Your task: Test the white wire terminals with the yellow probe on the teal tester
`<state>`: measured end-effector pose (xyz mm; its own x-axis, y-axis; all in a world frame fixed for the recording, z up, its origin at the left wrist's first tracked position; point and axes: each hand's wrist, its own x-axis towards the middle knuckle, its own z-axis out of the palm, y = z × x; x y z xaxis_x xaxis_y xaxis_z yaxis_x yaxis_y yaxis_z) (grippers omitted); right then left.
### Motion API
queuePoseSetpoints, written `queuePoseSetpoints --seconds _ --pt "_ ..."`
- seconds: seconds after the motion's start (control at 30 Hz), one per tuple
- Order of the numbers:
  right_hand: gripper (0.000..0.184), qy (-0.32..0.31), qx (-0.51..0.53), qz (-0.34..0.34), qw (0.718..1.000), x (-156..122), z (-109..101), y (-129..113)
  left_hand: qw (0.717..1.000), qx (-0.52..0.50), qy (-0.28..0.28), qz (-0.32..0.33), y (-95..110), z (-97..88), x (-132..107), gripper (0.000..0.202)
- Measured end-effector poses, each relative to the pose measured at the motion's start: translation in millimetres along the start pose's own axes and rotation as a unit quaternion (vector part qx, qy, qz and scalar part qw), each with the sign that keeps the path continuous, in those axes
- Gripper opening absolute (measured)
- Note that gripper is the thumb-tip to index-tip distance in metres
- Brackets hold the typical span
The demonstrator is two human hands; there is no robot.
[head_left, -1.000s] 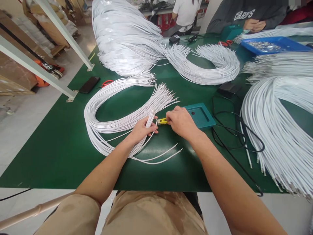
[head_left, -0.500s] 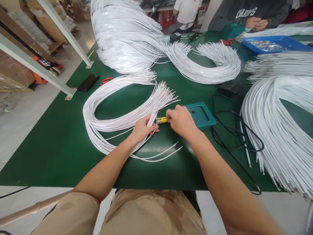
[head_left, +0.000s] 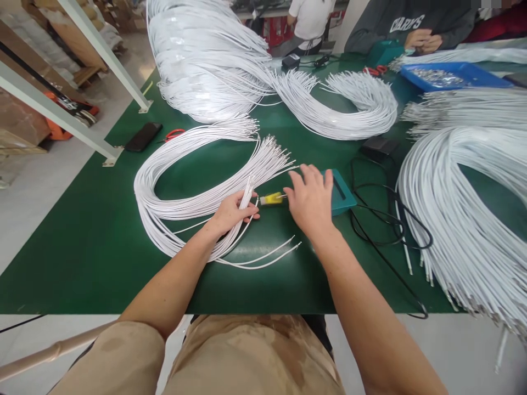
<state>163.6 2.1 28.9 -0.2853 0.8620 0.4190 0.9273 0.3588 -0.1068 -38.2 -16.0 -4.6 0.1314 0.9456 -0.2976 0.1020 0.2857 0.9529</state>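
Ahead — teal tray (head_left: 344,197), black cables (head_left: 383,215); left hand (head_left: 230,212) pinches wires (head_left: 193,207).

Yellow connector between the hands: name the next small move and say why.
Probably pinch the yellow connector with the right hand. That hand is open, fingers spread over the teal block, thumb just beside the connector, which lies on the green mat. The left hand grips white wires with ends pointing at it.

Right of the left hand's (head_left: 233,211) grip: teal fixture (head_left: 345,197), then black cables (head_left: 428,240) — blocked. Left: wire loop (head_left: 152,214). Bodyward, past loose wires (head_left: 263,259) — bare mat (head_left: 288,291), open.
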Motion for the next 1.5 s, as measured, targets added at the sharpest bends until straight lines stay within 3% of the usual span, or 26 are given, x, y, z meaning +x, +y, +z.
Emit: queuePoseSetpoints --seconds 0.1,0.2,0.4,0.5,0.57,0.63,0.67,0.77,0.83,1.03,1.13,1.3,1.5 --pt "0.03 -0.043 0.107 -0.129 0.985 -11.9 -7.8 -36.7 0.999 -0.002 0.009 0.031 0.7 -8.7 0.3 0.059" --pt "0.03 -0.074 0.13 -0.259 0.954 -24.9 -8.9 -69.3 0.999 -0.006 0.013 0.05 2.0 -15.6 -0.6 0.053" --pt "0.026 -0.098 0.081 -0.283 0.951 -39.5 -2.0 -87.2 0.998 -0.039 -0.01 0.037 9.4 -17.9 -5.4 0.035" --pt "0.019 -0.205 0.133 -0.241 0.939 -42.3 -2.6 -86.2 0.999 -0.044 -0.009 0.013 13.0 -18.1 -7.1 0.041" --pt "0.015 -0.302 0.199 -0.194 0.912 -37.2 -6.3 -80.6 0.999 -0.037 -0.015 0.003 14.3 -18.7 -8.1 0.044" --pt "0.019 -0.351 0.289 -0.129 0.881 -24.6 -10.9 -69.5 0.999 -0.026 -0.028 0.006 14.6 -19.0 -9.0 0.046" --pt "0.022 -0.352 0.343 -0.077 0.867 -16.4 -12.5 -62.6 0.999 -0.021 -0.033 0.011 14.6 -18.7 -9.5 0.047" --pt "0.021 -0.236 0.436 0.12 0.86 6.4 -9.7 -44.0 0.999 0.005 -0.03 0.029 14.8 -16.1 -10.2 0.047" --pt "0.015 -0.191 0.49 0.194 0.828 13.5 -0.5 -39.0 0.999 0.03 -0.013 0.041 15.5 -13.5 -10.4 0.042" --pt "0.027 -0.152 0.668 0.253 0.683 1.4 27.9 -47.3 0.998 0.02 -0.061 0.022 18.6 -9.4 -12.8 0.037" --pt "0.027 -0.142 0.713 0.257 0.637 -2.1 27.6 -46.0 0.998 -0.006 -0.062 -0.004 19.8 -10.8 -13.8 0.04" --pt "0.026 -0.123 0.721 0.271 0.625 -0.2 22.4 -42.5 0.999 0.004 -0.016 0.033 20.5 -12.6 -12.9 0.033" --pt "0.026 -0.166 0.69 0.263 0.654 -1.2 21.3 -45.9 0.997 0.036 0.025 0.058 14.5 -7.8 -11.5 0.031"
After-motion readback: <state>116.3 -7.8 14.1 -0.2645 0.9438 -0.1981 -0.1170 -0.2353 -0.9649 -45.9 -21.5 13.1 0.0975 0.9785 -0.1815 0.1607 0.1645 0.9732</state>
